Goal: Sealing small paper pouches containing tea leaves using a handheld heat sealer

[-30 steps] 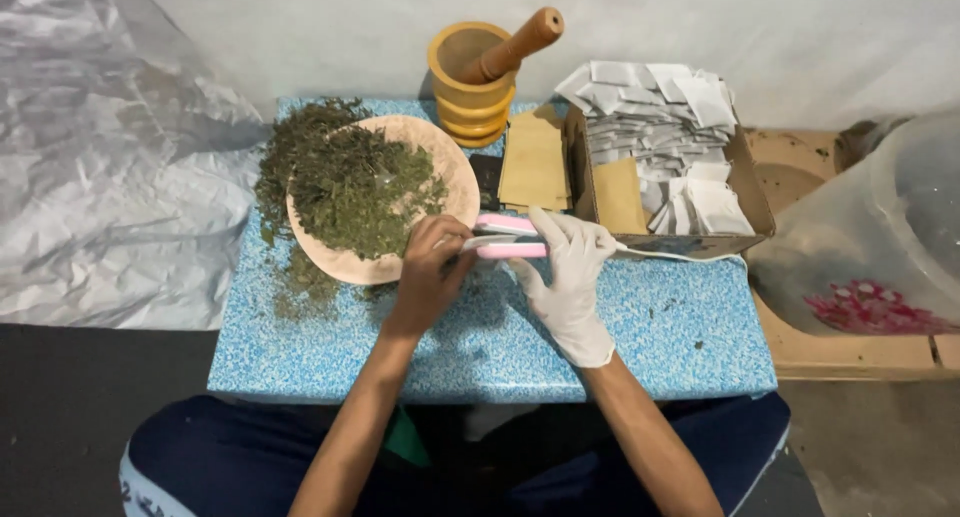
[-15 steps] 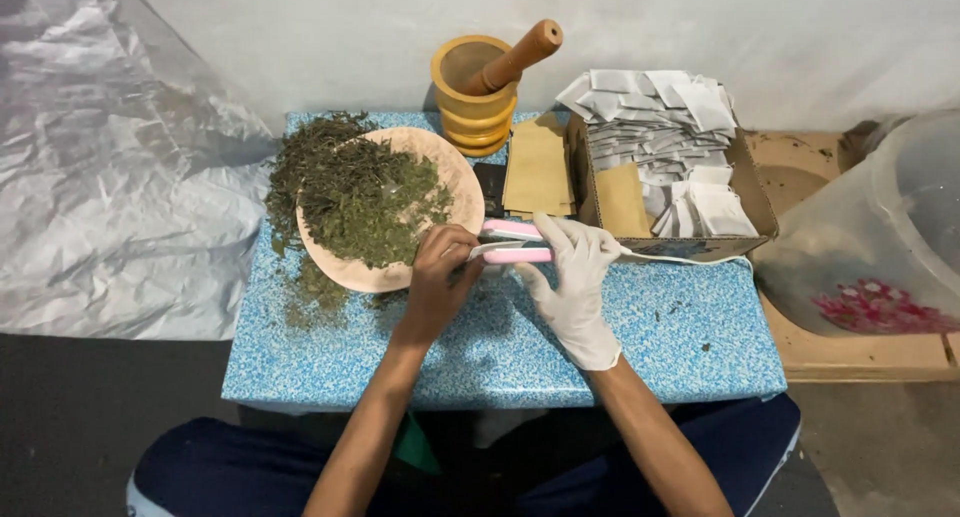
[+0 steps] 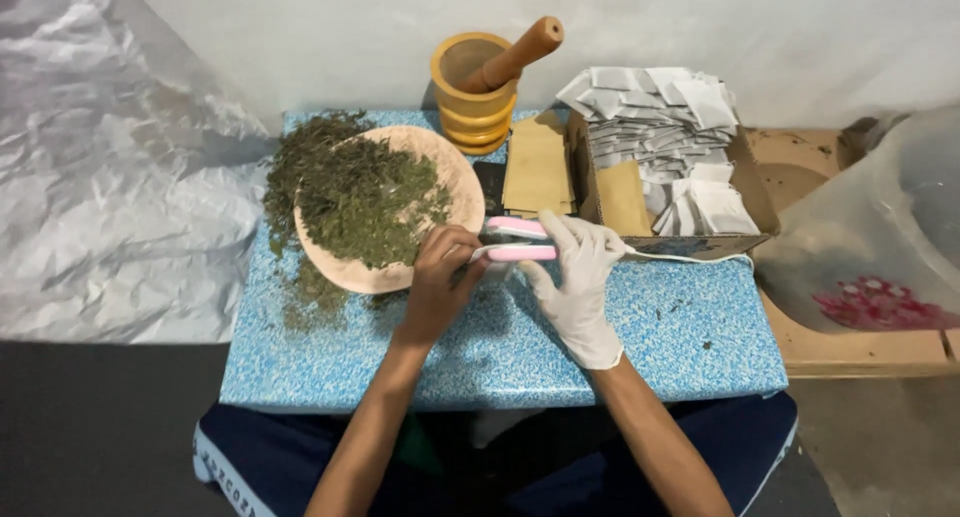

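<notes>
My gloved right hand (image 3: 577, 267) clamps the pink sealer (image 3: 517, 239); bare left hand (image 3: 442, 272) pinches the sachet, best kept flat between its jaws

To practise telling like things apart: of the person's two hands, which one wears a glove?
The right hand, in a white glove, pressing on the pink sealer. The left hand is bare, beside the plate of dried leaves.

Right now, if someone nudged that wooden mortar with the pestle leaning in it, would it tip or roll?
Probably not easily. The wooden mortar stands upright on a wide, ridged base, so it looks fairly heavy and stable. The pestle is the weaker point: it leans loosely against the rim, sticking out to one side, so a push might make it swing or rattle. Lifted out, its rounded shape would likely roll on the blue table.
</notes>
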